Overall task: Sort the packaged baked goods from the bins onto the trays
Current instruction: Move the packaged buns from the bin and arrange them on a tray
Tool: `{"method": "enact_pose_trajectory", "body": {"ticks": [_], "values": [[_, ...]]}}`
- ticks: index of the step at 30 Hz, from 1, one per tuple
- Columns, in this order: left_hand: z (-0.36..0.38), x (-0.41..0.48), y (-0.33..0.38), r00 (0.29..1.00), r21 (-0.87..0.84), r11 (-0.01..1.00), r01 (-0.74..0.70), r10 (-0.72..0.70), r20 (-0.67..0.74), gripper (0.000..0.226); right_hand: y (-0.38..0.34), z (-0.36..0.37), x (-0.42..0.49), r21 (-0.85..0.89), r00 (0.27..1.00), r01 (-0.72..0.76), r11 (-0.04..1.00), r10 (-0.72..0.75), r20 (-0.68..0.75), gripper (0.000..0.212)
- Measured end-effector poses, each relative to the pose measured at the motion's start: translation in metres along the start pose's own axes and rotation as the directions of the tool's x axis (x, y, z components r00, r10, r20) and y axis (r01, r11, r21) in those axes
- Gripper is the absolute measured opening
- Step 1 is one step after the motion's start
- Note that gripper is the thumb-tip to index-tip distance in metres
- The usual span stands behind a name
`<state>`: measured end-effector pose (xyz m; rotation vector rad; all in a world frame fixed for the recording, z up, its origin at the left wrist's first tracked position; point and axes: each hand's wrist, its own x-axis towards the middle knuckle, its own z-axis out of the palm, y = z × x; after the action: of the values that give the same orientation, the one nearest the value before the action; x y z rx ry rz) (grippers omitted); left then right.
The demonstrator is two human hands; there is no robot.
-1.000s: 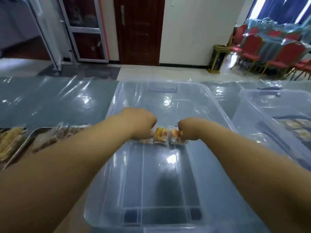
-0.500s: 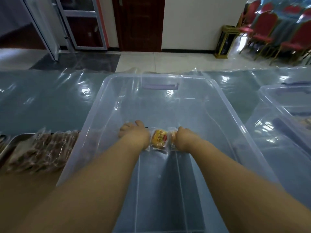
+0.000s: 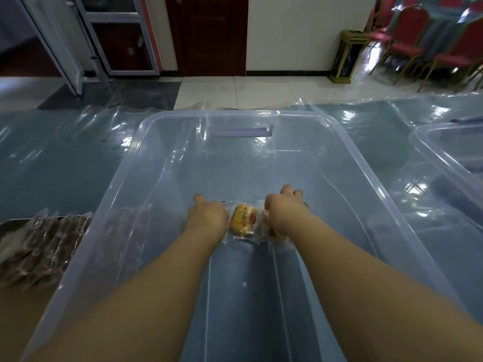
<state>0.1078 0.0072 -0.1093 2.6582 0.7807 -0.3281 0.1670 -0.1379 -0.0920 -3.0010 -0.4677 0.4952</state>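
Both my hands reach into a large clear plastic bin [image 3: 146, 163] on the table. A small yellow bun in a clear wrapper [image 3: 243, 219] lies on the bin floor between them. My left hand [image 3: 207, 215] rests at the wrapper's left edge, fingers down on it. My right hand [image 3: 283, 212] is closed over another wrapped yellow bun [image 3: 271, 232], mostly hidden under the palm. At the far left, a metal tray [image 3: 10, 224] holds several wrapped brown baked goods [image 3: 44, 246].
A second clear bin [image 3: 444, 145] stands at the right edge. The table is covered with shiny clear plastic sheeting [image 3: 60, 158]. Beyond it are a tiled floor, a dark door, a gold-trimmed waste bin [image 3: 347, 56] and red chairs [image 3: 407, 43].
My view has moved closer and lower over the bin. Both hands have gone down to the bin floor, and the right hand has closed over the right-hand bun.
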Motion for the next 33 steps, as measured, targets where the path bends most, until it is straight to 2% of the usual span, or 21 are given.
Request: {"method": "enact_pose_trajectory", "body": {"ticks": [3, 7, 10, 14, 16, 18, 20, 24, 27, 31, 33], "values": [[-0.005, 0.007, -0.002, 0.998, 0.072, 0.997, -0.026, 0.03, -0.054, 0.032, -0.001, 0.002, 0.007, 0.04, 0.999, 0.017, 0.999, -0.019, 0.048, 0.045], [-0.008, 0.02, -0.004, 0.99, 0.007, 0.993, -0.116, 0.115, 0.084, 0.029, -0.004, 0.006, 0.014, 0.095, 0.987, -0.054, 0.994, 0.038, 0.158, 0.054], [-0.009, 0.023, 0.0, 0.982, -0.013, 0.989, -0.146, 0.147, 0.12, 0.026, -0.002, 0.006, 0.017, 0.125, 0.972, -0.082, 0.989, 0.052, 0.23, 0.06], [-0.011, 0.025, 0.001, 0.966, 0.008, 0.984, -0.18, 0.175, 0.192, 0.021, 0.0, 0.003, 0.018, 0.022, 0.959, -0.075, 0.997, 0.066, 0.277, 0.054], [-0.008, 0.026, -0.002, 0.962, 0.007, 0.985, -0.173, 0.167, 0.215, 0.031, -0.001, 0.006, 0.018, -0.014, 0.952, -0.07, 0.997, 0.071, 0.298, 0.048], [-0.007, 0.025, -0.003, 0.962, -0.001, 0.991, -0.135, 0.131, 0.239, 0.057, -0.002, 0.007, 0.017, -0.007, 0.956, -0.068, 0.998, 0.067, 0.285, 0.048], [-0.006, 0.023, -0.004, 0.96, 0.077, 0.989, -0.125, 0.101, 0.259, 0.071, -0.002, 0.004, 0.016, -0.028, 0.959, -0.04, 0.999, 0.046, 0.278, 0.046], [-0.004, 0.018, -0.005, 0.962, 0.215, 0.971, -0.106, 0.045, 0.271, 0.075, 0.0, -0.005, 0.019, -0.036, 0.973, 0.026, 0.999, -0.017, 0.231, 0.03], [-0.004, 0.017, -0.005, 0.969, 0.261, 0.958, -0.12, 0.056, 0.24, 0.083, -0.001, -0.013, 0.021, 0.025, 0.986, 0.039, 0.999, -0.042, 0.16, 0.032], [-0.001, 0.019, -0.009, 0.97, 0.219, 0.966, -0.134, 0.082, 0.229, 0.083, -0.003, -0.021, 0.025, 0.067, 0.978, 0.077, 0.995, -0.089, 0.188, 0.037], [0.002, 0.02, -0.01, 0.972, 0.17, 0.975, -0.145, 0.108, 0.21, 0.08, -0.005, -0.017, 0.029, 0.154, 0.961, 0.097, 0.983, -0.133, 0.243, 0.053]]}}
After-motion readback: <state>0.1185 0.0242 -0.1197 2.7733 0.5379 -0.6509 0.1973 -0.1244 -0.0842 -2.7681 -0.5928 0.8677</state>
